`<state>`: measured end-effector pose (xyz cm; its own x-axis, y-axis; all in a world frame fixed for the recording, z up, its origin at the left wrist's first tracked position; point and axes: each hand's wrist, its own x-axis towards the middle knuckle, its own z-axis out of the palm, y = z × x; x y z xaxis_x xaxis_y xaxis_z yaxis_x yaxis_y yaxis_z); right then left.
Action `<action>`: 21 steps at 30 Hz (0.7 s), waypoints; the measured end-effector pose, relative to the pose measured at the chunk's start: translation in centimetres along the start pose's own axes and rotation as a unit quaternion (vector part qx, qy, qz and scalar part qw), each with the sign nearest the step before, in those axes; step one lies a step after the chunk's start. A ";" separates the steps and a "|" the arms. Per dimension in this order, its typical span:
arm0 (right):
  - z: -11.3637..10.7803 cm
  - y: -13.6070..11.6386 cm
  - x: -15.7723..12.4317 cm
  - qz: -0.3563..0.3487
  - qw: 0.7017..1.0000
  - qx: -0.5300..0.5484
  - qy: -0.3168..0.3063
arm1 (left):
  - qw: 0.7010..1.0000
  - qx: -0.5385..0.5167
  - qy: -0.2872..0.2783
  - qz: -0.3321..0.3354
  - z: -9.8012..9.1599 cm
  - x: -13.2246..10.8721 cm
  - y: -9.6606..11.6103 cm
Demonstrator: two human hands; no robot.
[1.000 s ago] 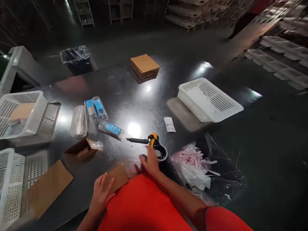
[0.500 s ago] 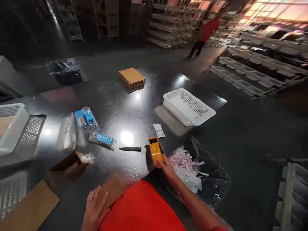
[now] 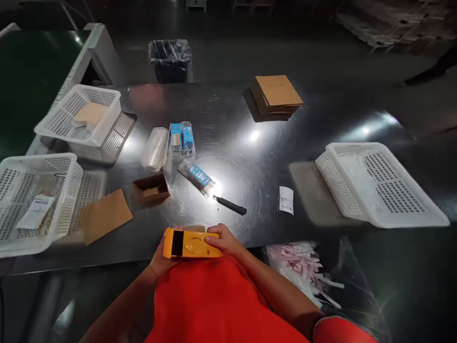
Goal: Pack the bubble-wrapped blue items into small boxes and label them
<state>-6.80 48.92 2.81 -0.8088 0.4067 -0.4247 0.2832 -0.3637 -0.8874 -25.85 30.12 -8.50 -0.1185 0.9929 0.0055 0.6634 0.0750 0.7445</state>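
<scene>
Right hand (image 3: 224, 240) is closed on the right end of an orange tape dispenser (image 3: 191, 243), fingers wrapped over its top. Left hand (image 3: 162, 257) supports the dispenser's left end from beneath, mostly hidden by it; its grip appears closed on the same item. The dispenser lies level, held at the near edge of the dark surface (image 3: 250, 157), just above the person's red top.

Beyond the hands, a black knife (image 3: 230, 206) lies on the surface, near a bubble-wrapped blue packet (image 3: 197, 175). A white label (image 3: 286, 200) lies to the right of the knife, apart from it. An open brown carton (image 3: 151, 187) sits to the left, with a flat brown card (image 3: 104, 214) beside it. Further back: two wrapped blue packets (image 3: 182, 138) and a clear wrapped bundle (image 3: 155, 148).

White baskets stand at left (image 3: 21, 190), far left rear (image 3: 80, 116) and right (image 3: 378, 183). A stack of flat cartons (image 3: 275, 94) rests at the far side. A bag of pink strips (image 3: 303, 269) sits below the surface edge, right of the person.
</scene>
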 end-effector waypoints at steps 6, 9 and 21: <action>-1.9 -0.4 0.3 -0.003 0.993 -0.104 -0.050 | 0.993 0.076 0.072 0.048 -2.2 0.2 1.7; -1.9 -0.6 0.4 -0.003 0.988 -0.146 -0.052 | 0.955 -0.016 0.208 -0.209 -3.6 -0.8 3.4; -1.5 -2.0 0.5 0.042 0.975 -0.209 -0.061 | 0.692 -0.562 0.183 -0.415 -6.4 2.5 10.7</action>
<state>-6.94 51.10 4.10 -0.8222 0.2784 -0.4964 0.5151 -0.0070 -0.8571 -23.78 32.79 3.72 -0.4289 0.5462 -0.7195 -0.7147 0.2820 0.6401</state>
